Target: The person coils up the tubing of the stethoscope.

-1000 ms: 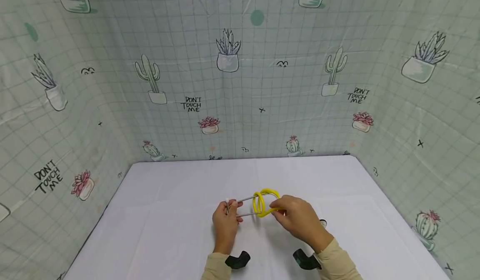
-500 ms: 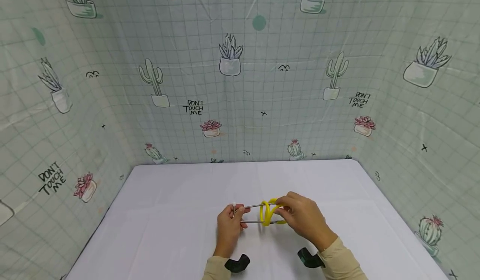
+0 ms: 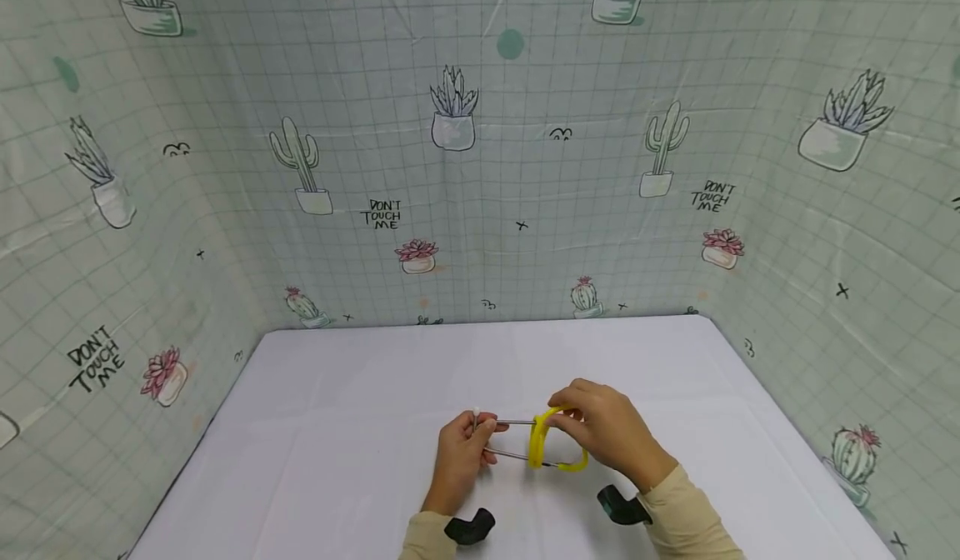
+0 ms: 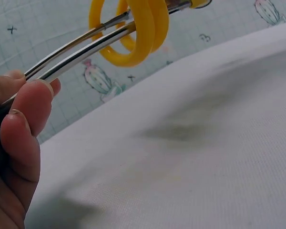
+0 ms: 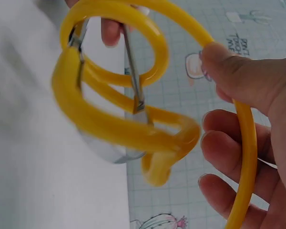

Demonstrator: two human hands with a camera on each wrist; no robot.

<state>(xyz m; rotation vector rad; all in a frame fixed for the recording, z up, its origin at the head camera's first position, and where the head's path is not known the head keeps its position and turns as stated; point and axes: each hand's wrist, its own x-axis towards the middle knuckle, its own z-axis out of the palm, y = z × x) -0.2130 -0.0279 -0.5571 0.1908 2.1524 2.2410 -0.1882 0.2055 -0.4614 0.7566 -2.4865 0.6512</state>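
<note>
In the head view my left hand (image 3: 458, 461) pinches one end of a metal-rod frame (image 3: 510, 422), held above the white table. A small white tip shows at that end. In the left wrist view the two shiny rods (image 4: 81, 53) run from thumb and fingers through loops of yellow tube (image 4: 142, 38). My right hand (image 3: 606, 429) grips a length of the tube at the frame's other end. From the right wrist, that tube length (image 5: 247, 143) passes between thumb and curled fingers. Other turns of tube (image 5: 157, 43) circle the rods; their far ends are partly covered by yellow tube.
The white table (image 3: 360, 410) spreads around both hands. Cloth with printed cacti (image 3: 480, 185) hangs behind it and along both sides. A black curved piece sits at the left wrist (image 3: 470, 527) and another at the right wrist (image 3: 624, 506).
Both hands have shifted slightly right with the frame. My right hand has gone from the tube's lower side to its upper side, and the loops around the rods lie closer together.
</note>
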